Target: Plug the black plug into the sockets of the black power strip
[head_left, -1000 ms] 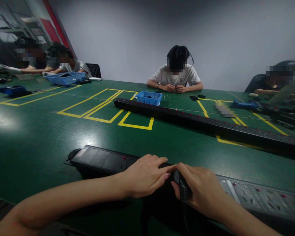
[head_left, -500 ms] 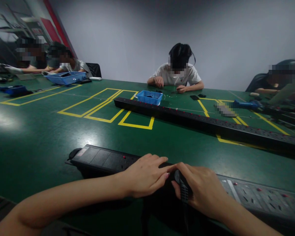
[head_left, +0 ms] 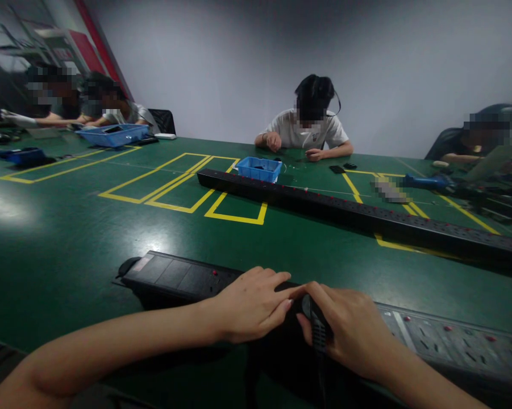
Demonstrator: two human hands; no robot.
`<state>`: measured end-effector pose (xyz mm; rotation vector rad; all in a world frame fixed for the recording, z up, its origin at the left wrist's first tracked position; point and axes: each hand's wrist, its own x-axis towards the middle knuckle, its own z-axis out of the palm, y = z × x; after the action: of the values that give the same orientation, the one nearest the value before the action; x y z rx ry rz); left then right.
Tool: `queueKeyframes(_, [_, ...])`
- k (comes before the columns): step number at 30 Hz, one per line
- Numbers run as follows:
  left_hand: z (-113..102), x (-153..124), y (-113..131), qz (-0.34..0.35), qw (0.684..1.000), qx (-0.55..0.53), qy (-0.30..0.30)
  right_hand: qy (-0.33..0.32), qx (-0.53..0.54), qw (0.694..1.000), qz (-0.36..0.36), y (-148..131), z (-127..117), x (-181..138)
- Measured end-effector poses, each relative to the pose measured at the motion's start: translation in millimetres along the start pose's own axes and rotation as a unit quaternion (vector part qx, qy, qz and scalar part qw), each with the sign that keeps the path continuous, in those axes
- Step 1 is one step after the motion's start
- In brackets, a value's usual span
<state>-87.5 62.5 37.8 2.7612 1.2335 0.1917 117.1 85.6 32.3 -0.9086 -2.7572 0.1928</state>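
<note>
A long black power strip (head_left: 174,278) with outlets and small red lights lies along the near side of the table. Resting over its top is my left hand (head_left: 256,307), fingers across the strip and thumb along the near side, gripping it. My right hand (head_left: 352,324) is closed round a black power plug (head_left: 307,307) whose ribbed cable end hangs down toward me. The plug is against the strip; its front is hidden by my fingers, so how far it sits in an outlet I cannot tell. My two index fingers meet above the strip.
A second long black power strip (head_left: 324,207) crosses the green table (head_left: 89,244) farther off. Behind it stands a blue bin (head_left: 259,169). A co-worker (head_left: 311,125) sits opposite; others sit left and right. Another blue bin (head_left: 115,135) is at the far left.
Both hands, the plug and the power strip stay practically in place. The view has shifted very slightly.
</note>
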Motion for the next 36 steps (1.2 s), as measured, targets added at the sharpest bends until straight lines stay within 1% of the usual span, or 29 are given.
queueKeyframes(6, [-0.5,-0.3,-0.1,-0.005,1.0,0.0,-0.003,0.012,-0.003,1.0,-0.007,0.9,-0.3,-0.8])
queueKeyframes(19, [-0.9,-1.0,0.2,0.003,1.0,0.001,0.006,0.008,-0.005,1.0,-0.002,1.1,-0.3,1.0])
queueKeyframes(27, [-1.4,-1.1,1.0,-0.002,1.0,-0.005,-0.003,-0.004,-0.005,1.0,0.001,-0.3,-1.4,0.0])
queueKeyframes(36, [0.4,-1.2,0.4,-0.001,1.0,-0.002,0.004,0.01,-0.004,1.0,-0.004,0.4,0.3,-0.5])
